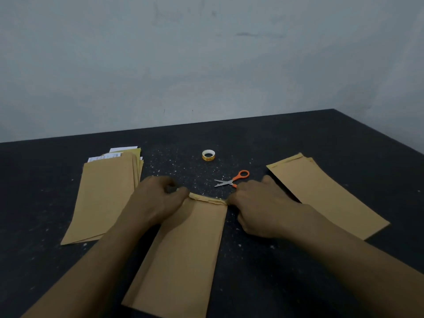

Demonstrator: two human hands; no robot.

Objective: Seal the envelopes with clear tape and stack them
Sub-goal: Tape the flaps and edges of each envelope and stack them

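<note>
Left hand (160,198): our fingers (180,192) pinch envelope (183,260) flap, 9 o'clock end.
Right hand (259,207): pinching 3 o'clock end.

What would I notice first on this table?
The left hand and right hand pinch the folded top of a brown envelope centred on the dark table. Behind them lie orange scissors and a tape roll; a left pile and a right pile of envelopes flank them.

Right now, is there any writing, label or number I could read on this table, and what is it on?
Nothing reads clearly.
White papers poking out of the left envelope pile: dark print, too blurred to read.
Tape roll: orange markings on its side, too small to read.
Middle envelope, right pile, scissors: no text visible.
</note>
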